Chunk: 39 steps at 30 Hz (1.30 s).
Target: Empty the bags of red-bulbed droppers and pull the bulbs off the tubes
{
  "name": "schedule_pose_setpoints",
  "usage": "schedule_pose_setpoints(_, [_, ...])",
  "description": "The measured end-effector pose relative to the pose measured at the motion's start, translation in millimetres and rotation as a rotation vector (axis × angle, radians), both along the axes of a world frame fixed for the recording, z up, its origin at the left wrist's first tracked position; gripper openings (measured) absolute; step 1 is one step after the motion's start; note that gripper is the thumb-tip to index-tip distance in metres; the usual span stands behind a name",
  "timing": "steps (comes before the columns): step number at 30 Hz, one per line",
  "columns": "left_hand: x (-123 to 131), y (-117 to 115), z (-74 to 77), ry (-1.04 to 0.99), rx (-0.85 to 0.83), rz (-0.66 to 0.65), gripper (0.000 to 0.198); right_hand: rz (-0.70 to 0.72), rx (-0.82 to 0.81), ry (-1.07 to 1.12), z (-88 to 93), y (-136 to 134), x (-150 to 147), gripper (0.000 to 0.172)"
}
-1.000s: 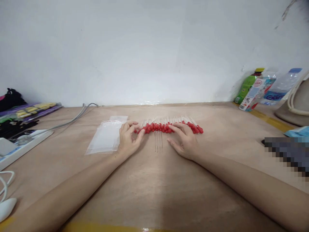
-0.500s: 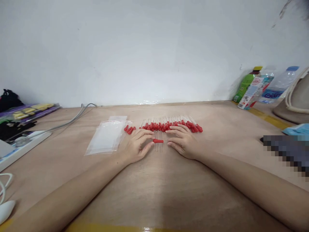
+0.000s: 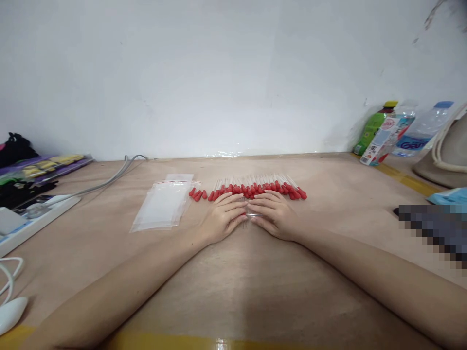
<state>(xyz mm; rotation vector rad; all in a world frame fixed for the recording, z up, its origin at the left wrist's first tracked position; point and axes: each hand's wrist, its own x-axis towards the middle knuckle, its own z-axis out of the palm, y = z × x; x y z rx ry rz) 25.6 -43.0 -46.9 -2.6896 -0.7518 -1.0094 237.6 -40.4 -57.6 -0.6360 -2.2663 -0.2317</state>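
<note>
My left hand is closed in a pinch around a red rubber bulb, of which only a sliver shows between the fingers. My right hand pinches a thin glass dropper tube that lies level and points at the bulb. Whether the tube's end sits inside the bulb is hidden by my fingers. A few loose glass tubes lie beneath my left fingertips, mostly covered. Just beyond both hands spreads a row of glass droppers with red bulbs, bulbs toward me. Several loose red bulbs lie to its left.
Clear zip bags lie left of my hands. At the far left are a white power strip, a grey cable and a white mouse. Bottles stand at the back right, above a blurred dark object.
My left hand has moved right, toward my right hand, and its fingers now cover most of the red bulb. My right hand has hardly moved.
</note>
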Motion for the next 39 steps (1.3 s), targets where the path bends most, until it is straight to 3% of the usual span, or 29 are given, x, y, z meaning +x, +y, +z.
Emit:
schedule_pose_setpoints(8, [0, -4, 2.1, 0.043, 0.016, 0.025, 0.016, 0.125, -0.076, 0.021, -4.4, 2, -6, 0.029])
schedule_pose_setpoints(16, [2, -10, 8.3, 0.146, 0.039, 0.048, 0.019, 0.159, -0.008, 0.018, -4.2, -1, -4, 0.025])
schedule_pose_setpoints(26, [-4, -12, 11.5, 0.214, 0.064, 0.061, 0.02, 0.147, 0.096, -0.023, -13.2, 2, 4, 0.031])
schedule_pose_setpoints(34, [-10, -14, 13.6, 0.222, 0.051, 0.042, 0.02, 0.171, 0.113, 0.004, -8.9, 0, 7, 0.036])
schedule_pose_setpoints(39, [-33, -6, 14.0, 0.092, 0.046, 0.187, 0.018, 0.016, 0.043, 0.143, -4.0, 0, 19, 0.029])
